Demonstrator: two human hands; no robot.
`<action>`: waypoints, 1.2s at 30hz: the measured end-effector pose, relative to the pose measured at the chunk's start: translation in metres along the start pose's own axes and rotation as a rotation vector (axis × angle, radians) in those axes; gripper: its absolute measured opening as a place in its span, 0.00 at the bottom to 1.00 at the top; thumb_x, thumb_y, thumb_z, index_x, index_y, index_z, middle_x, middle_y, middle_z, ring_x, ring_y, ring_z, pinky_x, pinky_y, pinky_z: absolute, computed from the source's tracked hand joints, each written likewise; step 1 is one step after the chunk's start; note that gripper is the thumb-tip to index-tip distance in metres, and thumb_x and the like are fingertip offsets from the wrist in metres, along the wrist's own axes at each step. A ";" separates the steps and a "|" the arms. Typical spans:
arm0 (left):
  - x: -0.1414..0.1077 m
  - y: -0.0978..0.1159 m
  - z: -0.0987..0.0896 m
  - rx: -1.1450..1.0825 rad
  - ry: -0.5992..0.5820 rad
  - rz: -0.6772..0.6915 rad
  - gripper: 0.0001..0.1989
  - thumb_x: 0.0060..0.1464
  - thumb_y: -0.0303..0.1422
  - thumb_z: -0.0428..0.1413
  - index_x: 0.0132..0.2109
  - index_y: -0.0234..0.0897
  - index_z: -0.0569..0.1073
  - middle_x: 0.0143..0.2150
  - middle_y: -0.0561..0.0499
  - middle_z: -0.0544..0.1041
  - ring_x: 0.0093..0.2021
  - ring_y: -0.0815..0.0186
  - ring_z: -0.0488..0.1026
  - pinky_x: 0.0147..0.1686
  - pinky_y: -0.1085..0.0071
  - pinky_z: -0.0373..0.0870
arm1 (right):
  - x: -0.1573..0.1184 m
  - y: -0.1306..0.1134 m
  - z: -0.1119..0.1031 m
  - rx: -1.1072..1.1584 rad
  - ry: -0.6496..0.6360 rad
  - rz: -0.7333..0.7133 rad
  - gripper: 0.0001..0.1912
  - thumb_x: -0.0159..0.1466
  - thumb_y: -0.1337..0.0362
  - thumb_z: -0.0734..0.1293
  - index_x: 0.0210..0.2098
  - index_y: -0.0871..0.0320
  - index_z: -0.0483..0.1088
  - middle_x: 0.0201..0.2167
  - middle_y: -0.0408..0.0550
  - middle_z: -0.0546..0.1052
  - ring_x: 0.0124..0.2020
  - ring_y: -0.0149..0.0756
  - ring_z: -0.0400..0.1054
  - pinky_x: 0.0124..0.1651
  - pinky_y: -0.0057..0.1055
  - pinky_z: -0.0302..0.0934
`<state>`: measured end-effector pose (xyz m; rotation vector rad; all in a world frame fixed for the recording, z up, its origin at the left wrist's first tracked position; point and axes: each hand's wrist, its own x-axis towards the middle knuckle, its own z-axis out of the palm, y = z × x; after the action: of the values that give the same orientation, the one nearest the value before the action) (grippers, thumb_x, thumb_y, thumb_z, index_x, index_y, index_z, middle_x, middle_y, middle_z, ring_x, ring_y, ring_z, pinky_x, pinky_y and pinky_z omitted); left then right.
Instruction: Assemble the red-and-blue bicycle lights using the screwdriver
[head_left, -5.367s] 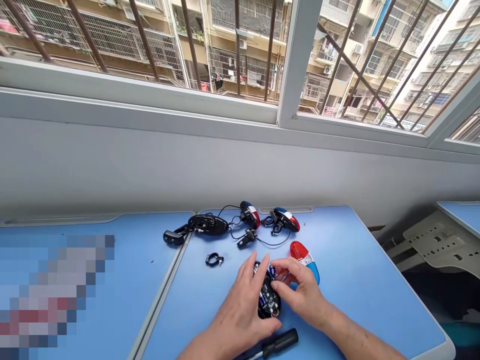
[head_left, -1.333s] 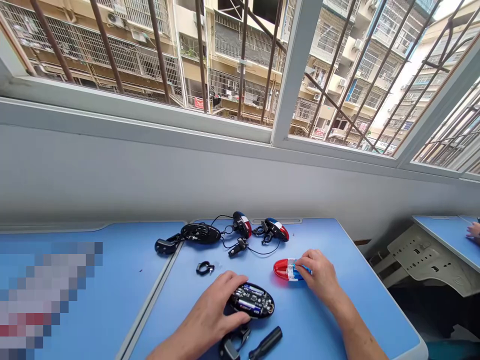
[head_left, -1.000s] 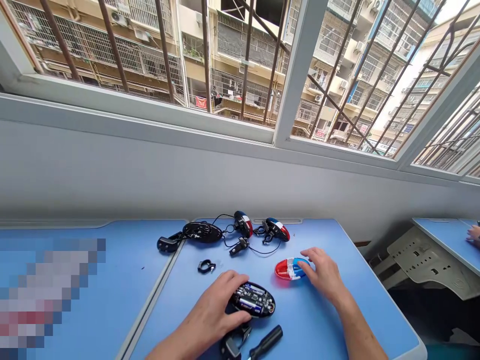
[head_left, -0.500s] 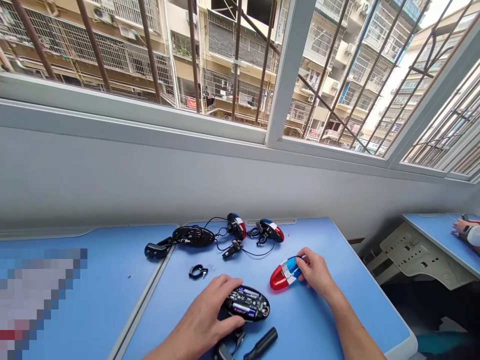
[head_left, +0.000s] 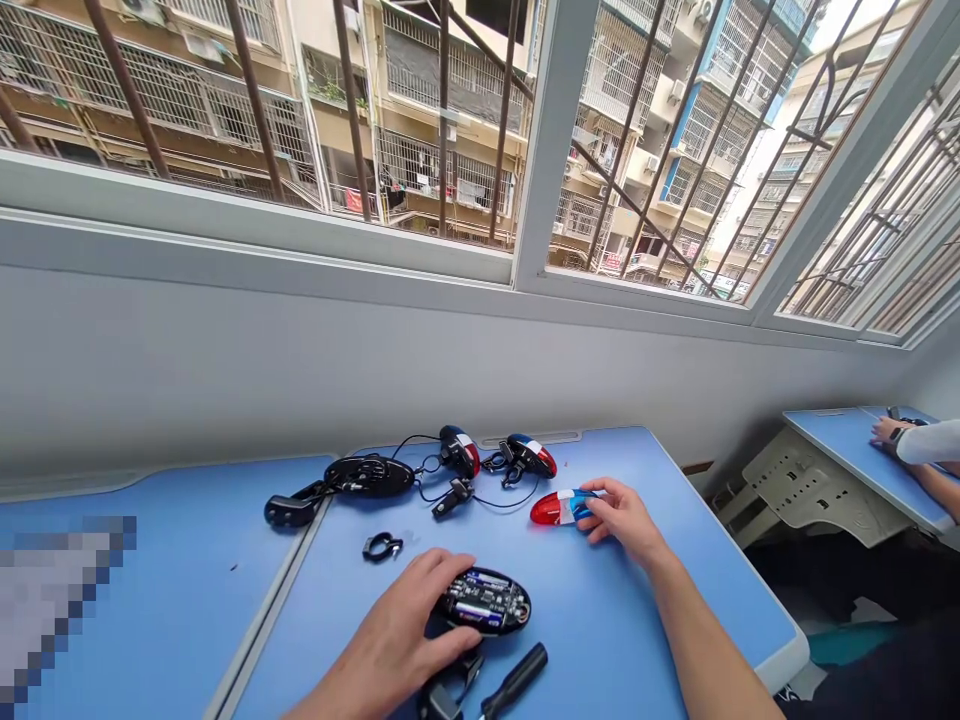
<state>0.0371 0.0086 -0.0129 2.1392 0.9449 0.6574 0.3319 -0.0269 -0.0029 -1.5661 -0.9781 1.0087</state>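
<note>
A barred window [head_left: 551, 130] is running across the wall well beyond both hands, and a blue desk [head_left: 600, 640] is standing under them, butted against a second blue desk [head_left: 150, 590] off to the left. Out past the right hand, a co-worker's hand [head_left: 889, 433] is resting on a separate blue desk [head_left: 832, 440] (not the person's own hand).

The person's left hand [head_left: 405, 625] is lying palm-down with its fingers curved over the end of a black oval housing [head_left: 484, 602], holding it against the desktop. The housing is lying open, showing batteries and a circuit board. The right hand [head_left: 622, 520] is half-closed, with its fingers holding the blue end of a red, white and blue lens shell [head_left: 559, 508], which is lying on the desk.

Just in front of the left hand, a screwdriver [head_left: 521, 677] is lying beside a black bracket [head_left: 442, 695]. Beyond the left hand, a black ring clamp [head_left: 382, 547] is sitting alone. Farther ahead of both hands, two assembled lights [head_left: 459, 452] [head_left: 529, 456] and a black shell [head_left: 367, 476] are lying among thin wires.
</note>
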 end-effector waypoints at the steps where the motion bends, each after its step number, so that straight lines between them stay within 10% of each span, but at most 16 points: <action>1: 0.000 0.000 0.000 0.002 0.001 0.001 0.20 0.44 0.29 0.57 0.48 0.42 0.72 0.44 0.51 0.73 0.41 0.60 0.71 0.40 0.70 0.69 | -0.001 -0.001 -0.002 0.007 -0.016 -0.001 0.21 0.50 0.53 0.71 0.40 0.59 0.70 0.24 0.42 0.74 0.28 0.36 0.75 0.25 0.27 0.69; 10: 0.001 -0.006 0.001 0.032 -0.014 0.017 0.20 0.46 0.32 0.57 0.49 0.42 0.72 0.45 0.50 0.74 0.42 0.58 0.71 0.41 0.68 0.69 | -0.001 -0.003 -0.012 -0.032 -0.096 -0.033 0.24 0.52 0.46 0.71 0.38 0.57 0.68 0.28 0.44 0.75 0.34 0.37 0.74 0.31 0.29 0.67; 18: 0.001 -0.014 0.000 0.051 -0.068 0.017 0.21 0.47 0.33 0.58 0.50 0.42 0.71 0.46 0.49 0.73 0.43 0.57 0.71 0.42 0.68 0.70 | 0.001 0.001 -0.030 -0.204 -0.226 -0.099 0.23 0.52 0.58 0.72 0.47 0.56 0.71 0.40 0.48 0.76 0.35 0.35 0.69 0.33 0.30 0.64; 36: 0.006 0.004 0.004 0.022 -0.018 -0.074 0.19 0.44 0.33 0.59 0.47 0.41 0.72 0.41 0.50 0.71 0.41 0.58 0.70 0.40 0.66 0.68 | -0.010 -0.004 -0.022 -0.591 -0.154 -0.261 0.20 0.56 0.60 0.68 0.48 0.56 0.72 0.41 0.49 0.75 0.38 0.42 0.68 0.39 0.36 0.62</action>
<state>0.0452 0.0101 -0.0115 2.1157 1.0202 0.5927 0.3490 -0.0422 0.0058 -1.7793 -1.6503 0.6930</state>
